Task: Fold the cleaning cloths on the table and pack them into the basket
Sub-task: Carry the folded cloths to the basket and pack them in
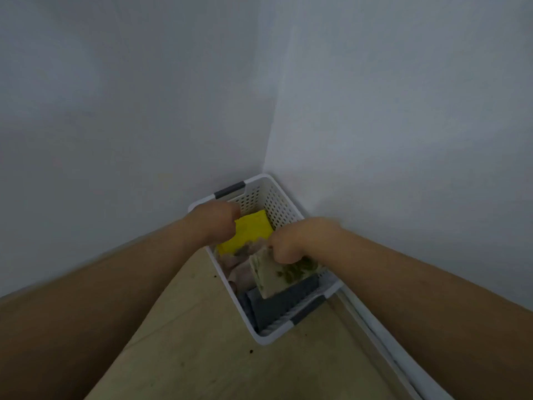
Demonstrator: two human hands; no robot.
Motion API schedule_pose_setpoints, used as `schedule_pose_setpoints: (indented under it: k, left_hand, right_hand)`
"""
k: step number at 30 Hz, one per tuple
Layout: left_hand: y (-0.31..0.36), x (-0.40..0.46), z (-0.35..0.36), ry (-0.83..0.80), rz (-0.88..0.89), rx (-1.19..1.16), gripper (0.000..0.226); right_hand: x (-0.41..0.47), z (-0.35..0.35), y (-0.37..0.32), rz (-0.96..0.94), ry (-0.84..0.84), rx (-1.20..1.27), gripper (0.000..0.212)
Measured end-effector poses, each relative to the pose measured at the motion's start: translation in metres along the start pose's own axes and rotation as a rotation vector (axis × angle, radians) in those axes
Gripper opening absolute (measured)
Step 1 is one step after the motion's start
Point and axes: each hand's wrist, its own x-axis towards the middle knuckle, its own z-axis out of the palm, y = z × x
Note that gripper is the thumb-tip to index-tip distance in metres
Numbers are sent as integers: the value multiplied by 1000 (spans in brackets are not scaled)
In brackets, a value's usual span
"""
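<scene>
while both hands reach into it, the white perforated plastic basket (284,207) sits on the pale wooden surface (207,342), pushed into the corner of two grey-white walls (115,96).

the left hand (215,223) is curled at the near-left edge of a bright yellow folded cloth (253,229) lying at the far end of the basket, apparently gripping it, though the fingers are hidden. the right hand (291,242) is curled too, pinching the top edge of a cream cloth with green leaf print (277,277) that lies tilted in the middle of the basket. between these two, a crumpled pale pinkish cloth (240,262) shows. a dark grey folded cloth (282,304) fills the near end, partly under the leaf-print one. dark grey grips (229,190) mark the basket's short rims.
</scene>
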Motion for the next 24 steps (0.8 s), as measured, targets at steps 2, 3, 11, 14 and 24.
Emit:
schedule_pose_setpoints:
  k: [2,3,11,14,24]
  left_hand:
    - [-13,-14,2,47,-19,64,30]
    - [-20,-18,5,69,-25,74,30]
    - [-23,-35,20,176,10,84,27]
    - [-23,-34,26,189,11,26,34]
    - [-27,-27,37,205,4,52,39]
  right_hand:
    - [31,1,-12,-7,36,-9,43]
    - [46,3,-15,-10,56,-9,42]
    - [120,34,-23,20,39,-103,41]
    - [129,36,-26,23,53,-60,36]
    - [145,44,-41,-21,1,-137,26]
